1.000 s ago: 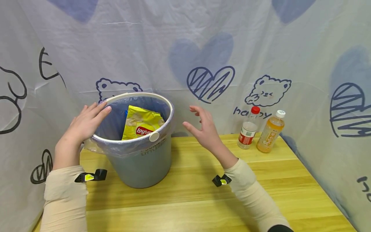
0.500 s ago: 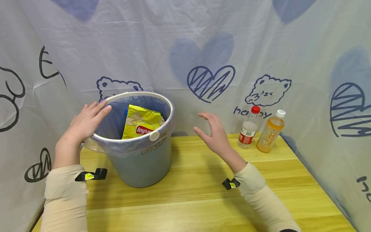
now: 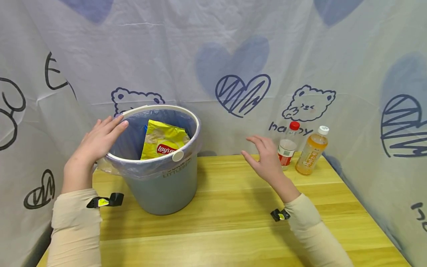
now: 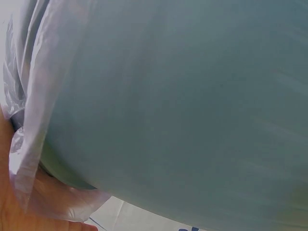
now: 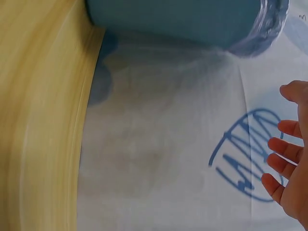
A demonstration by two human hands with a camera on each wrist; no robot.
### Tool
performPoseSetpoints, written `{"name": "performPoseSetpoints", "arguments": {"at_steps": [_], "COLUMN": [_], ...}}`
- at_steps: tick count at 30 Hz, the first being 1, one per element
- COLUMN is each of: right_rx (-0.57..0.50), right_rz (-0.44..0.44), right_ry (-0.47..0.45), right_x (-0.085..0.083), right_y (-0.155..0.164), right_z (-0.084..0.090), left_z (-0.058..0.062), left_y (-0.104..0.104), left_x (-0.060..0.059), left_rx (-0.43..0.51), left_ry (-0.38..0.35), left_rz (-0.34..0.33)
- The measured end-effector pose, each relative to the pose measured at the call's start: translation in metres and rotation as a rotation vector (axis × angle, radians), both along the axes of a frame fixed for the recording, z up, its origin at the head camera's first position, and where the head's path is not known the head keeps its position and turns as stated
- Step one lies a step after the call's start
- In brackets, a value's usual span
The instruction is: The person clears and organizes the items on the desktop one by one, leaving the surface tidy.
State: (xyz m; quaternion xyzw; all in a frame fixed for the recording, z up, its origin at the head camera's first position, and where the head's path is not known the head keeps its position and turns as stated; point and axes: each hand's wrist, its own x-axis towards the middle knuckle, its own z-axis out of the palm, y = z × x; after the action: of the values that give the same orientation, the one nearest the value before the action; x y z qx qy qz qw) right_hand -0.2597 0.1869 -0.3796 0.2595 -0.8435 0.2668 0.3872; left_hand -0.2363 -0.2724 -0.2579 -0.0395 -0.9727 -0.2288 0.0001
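Observation:
A grey-blue bin [image 3: 163, 185] with a white rim and a clear liner stands on the wooden table [image 3: 233, 230]. A yellow chip bag [image 3: 162, 142] sticks up inside it. My left hand [image 3: 98, 142] rests flat on the bin's left rim, fingers straight. The left wrist view is filled by the bin's wall [image 4: 183, 110] and the liner's edge [image 4: 29, 144]. My right hand [image 3: 265, 157] hovers open over the table, just left of a clear bottle with a red cap [image 3: 287, 148]. An orange drink bottle [image 3: 311, 151] stands beside that. In the right wrist view the fingers [image 5: 281, 154] are spread, holding nothing.
A white cloth printed with blue hearts and bears [image 3: 240, 92] hangs close behind and on both sides of the table. The two bottles stand at the back right, near the cloth. Bare tabletop lies in front of the bin and bottles.
My right hand has moved rightward and down from beside the bin toward the red-capped bottle. The left hand has stayed on the bin's rim.

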Motion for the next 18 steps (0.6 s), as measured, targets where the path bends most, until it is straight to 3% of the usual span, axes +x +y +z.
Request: {"name": "performPoseSetpoints", "arguments": {"at_steps": [10,18], "right_rx": [0.043,0.020], "right_rz": [-0.114,-0.167], "right_ry": [-0.014,-0.037], "right_x": [-0.002,-0.006], "right_y": [0.040,0.069], "right_z": [-0.005,-0.008], "left_z": [0.000,0.000], "left_y": [0.001,0.001], "left_x": [-0.001,-0.001], "left_rx": [0.001,-0.003], "left_ry": [0.004,0.005], "left_rz": [0.005,0.005]}}
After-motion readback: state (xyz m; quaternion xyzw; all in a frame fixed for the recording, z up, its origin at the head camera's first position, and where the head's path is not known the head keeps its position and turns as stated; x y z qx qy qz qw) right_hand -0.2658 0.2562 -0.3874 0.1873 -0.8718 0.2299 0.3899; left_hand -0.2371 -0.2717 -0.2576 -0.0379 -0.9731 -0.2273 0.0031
